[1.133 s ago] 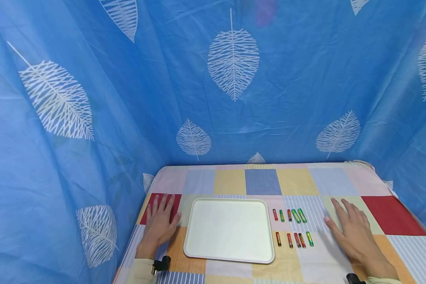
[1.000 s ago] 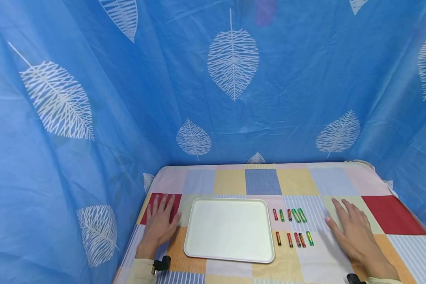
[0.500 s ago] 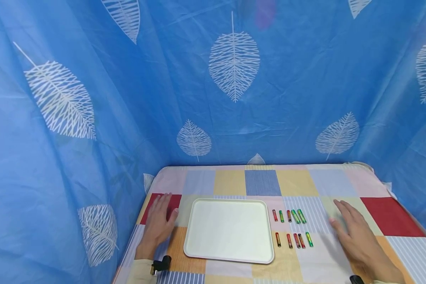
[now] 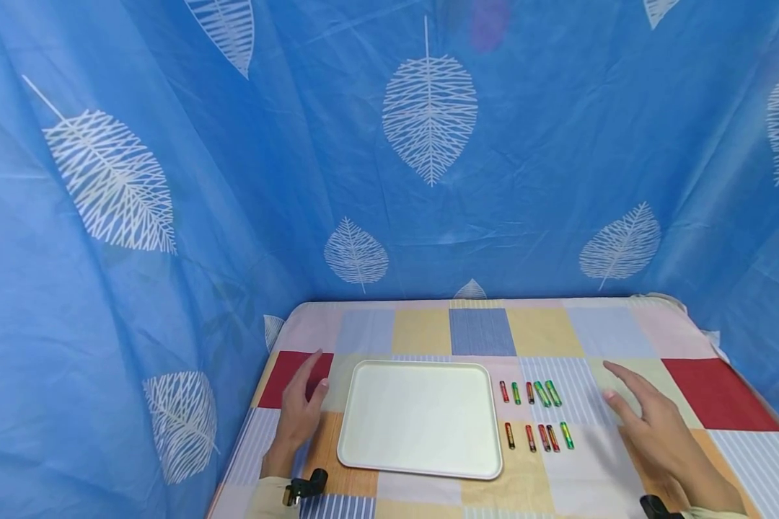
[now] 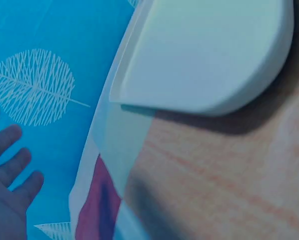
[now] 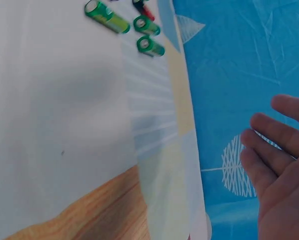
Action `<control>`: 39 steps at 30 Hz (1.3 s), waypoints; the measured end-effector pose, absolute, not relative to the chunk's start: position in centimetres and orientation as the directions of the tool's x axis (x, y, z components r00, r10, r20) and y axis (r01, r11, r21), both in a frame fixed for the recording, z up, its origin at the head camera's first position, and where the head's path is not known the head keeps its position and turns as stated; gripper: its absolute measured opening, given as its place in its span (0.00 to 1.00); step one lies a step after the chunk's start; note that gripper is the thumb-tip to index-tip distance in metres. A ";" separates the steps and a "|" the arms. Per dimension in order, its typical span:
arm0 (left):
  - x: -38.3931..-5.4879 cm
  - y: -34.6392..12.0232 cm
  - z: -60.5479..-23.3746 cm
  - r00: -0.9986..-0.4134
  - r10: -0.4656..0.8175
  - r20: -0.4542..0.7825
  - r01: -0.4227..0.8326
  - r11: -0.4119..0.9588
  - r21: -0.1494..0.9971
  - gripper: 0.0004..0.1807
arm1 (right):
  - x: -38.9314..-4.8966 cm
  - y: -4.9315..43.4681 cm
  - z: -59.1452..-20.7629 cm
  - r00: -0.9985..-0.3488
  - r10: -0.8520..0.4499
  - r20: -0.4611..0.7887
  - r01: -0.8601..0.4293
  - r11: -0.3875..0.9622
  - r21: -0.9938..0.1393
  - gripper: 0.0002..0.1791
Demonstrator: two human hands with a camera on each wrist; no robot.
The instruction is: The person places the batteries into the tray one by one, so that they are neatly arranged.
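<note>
My left hand [image 4: 301, 411] is raised at the left of the white rectangular tray [image 4: 420, 419], turned on its edge, fingers spread and holding nothing. In the left wrist view its fingers [image 5: 10, 160] show at the lower left, apart from the tray. To the right of the tray lie several batteries in two rows: red ones such as this battery [image 4: 530, 438], and green ones such as this battery [image 4: 553, 393]. My right hand [image 4: 662, 429] hovers right of the batteries, palm inward, empty. The right wrist view shows its fingers [image 6: 274, 145] extended, away from a green battery [image 6: 107, 16].
A patchwork cloth [image 4: 480, 331] covers the table. Blue curtains [image 4: 526, 144] with white leaf prints enclose the back and both sides. A black wrist device [image 4: 308, 484] sits on the left forearm, and another device [image 4: 656, 507] on the right.
Both hands have turned from palm-down to edge-on with the palms inward. The left hand has shifted slightly right. Tray and batteries stay in place.
</note>
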State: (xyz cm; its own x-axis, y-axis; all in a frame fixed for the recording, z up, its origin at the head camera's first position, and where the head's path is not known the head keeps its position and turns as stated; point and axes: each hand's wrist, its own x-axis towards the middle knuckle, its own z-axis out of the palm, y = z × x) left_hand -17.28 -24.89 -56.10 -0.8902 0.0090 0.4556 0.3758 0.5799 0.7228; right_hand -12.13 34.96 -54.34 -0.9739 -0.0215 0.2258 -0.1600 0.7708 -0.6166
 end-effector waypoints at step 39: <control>-14.8 -23.0 -59.6 -0.997 0.072 0.009 0.045 0.518 0.854 0.33 | -11.7 34.3 -55.8 -0.951 -0.191 -0.244 0.151 0.404 -0.902 0.41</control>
